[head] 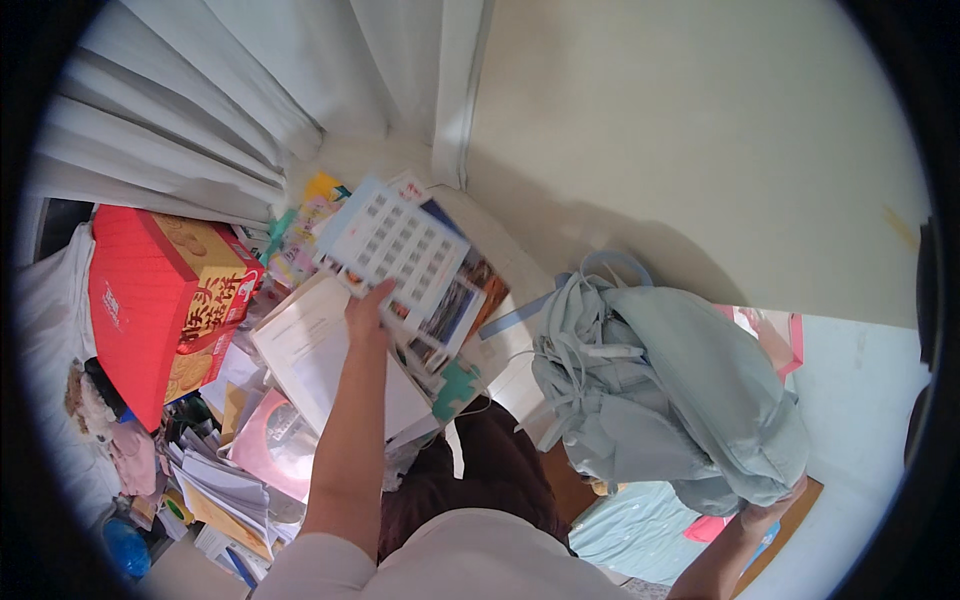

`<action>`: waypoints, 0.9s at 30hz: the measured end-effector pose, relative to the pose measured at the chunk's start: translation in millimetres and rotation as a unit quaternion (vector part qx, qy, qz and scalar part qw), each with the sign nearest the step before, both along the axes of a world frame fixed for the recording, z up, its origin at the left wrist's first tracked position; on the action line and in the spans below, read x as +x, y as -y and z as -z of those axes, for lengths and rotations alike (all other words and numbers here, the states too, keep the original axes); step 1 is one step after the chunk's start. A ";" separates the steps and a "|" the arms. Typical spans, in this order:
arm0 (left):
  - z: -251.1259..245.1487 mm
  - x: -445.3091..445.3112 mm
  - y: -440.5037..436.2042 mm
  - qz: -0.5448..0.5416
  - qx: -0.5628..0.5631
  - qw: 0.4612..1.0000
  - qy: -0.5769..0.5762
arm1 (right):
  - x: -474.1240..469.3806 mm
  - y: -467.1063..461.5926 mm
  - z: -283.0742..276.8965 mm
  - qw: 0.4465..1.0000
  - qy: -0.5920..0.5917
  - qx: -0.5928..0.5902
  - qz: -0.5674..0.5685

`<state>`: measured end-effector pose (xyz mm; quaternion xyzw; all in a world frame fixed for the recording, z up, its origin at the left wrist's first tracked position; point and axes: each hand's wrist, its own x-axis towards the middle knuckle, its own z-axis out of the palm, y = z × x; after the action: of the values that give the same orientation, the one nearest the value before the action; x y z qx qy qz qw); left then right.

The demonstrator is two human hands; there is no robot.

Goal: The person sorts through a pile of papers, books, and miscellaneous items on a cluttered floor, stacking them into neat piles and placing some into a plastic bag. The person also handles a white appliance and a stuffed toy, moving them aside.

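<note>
My left hand (367, 309) grips the near edge of a fanned stack of printed sheets. On top is a pale sheet (401, 247) with a grid of small dark printed squares. Photo prints (457, 311) stick out beneath it to the right. Below my wrist lies a large cream folder (300, 337) with white paper. On the right, my right hand (776, 501) holds a pale grey-green fabric backpack (690, 375) by its lower end; the bag covers most of the fingers. Straps and cords hang at the backpack's left side.
At left stands a red gift carton (142, 300) bearing writing and cookie pictures. Paper piles (225, 480), a pink-framed item (274, 439) and a blue round object (126, 546) crowd below it. White curtains (225, 90) meet a plain wall (675, 142). Pale green patterned fabric (630, 529) lies lower right.
</note>
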<state>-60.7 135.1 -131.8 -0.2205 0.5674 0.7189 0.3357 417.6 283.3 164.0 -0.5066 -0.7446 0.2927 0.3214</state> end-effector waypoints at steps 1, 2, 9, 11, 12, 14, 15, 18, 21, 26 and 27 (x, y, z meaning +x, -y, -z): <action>-10.8 2.7 23.9 0.000 -0.005 1.000 -0.026 | -6.5 1.2 0.2 1.000 0.000 -0.005 0.009; -22.8 5.6 46.0 0.025 -0.008 0.999 -0.043 | -20.2 2.2 -1.4 1.000 0.005 -0.009 0.022; -103.9 12.2 218.2 -0.016 -0.030 0.995 -0.094 | -101.4 -6.4 3.3 0.997 0.004 0.032 -0.074; -114.0 23.0 242.3 -0.039 -0.045 0.994 -0.088 | -120.1 -12.1 10.1 0.995 -0.002 0.047 -0.086; -122.4 30.3 252.6 -0.055 -0.052 0.993 -0.091 | -132.5 -15.1 12.1 0.994 -0.016 0.046 -0.098; -125.4 44.7 270.6 -0.089 -0.069 0.989 -0.094 | -154.3 -22.1 17.4 0.990 -0.038 0.049 -0.125; -121.7 52.1 281.8 -0.101 -0.055 0.990 -0.086 | -167.4 -26.2 22.3 0.986 -0.050 0.052 -0.147; -98.5 66.6 313.4 -0.138 -0.064 0.987 -0.058 | -210.6 -42.7 52.9 0.984 0.028 0.041 -0.170; -100.4 69.8 289.6 -0.133 -0.044 0.987 -0.083 | -247.6 -67.8 116.3 0.975 0.084 0.094 -0.182; -90.6 73.8 299.6 -0.149 0.013 0.988 -0.031 | -294.4 -74.7 138.3 0.958 0.226 0.081 -0.159; -89.1 75.2 300.2 -0.150 0.027 0.988 -0.028 | -297.4 -66.7 135.1 0.955 0.225 0.098 -0.164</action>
<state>14.4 -165.1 -42.7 -0.2740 0.5174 0.7819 0.2140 120.1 350.0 28.9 -0.3963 -0.8955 0.1457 0.1407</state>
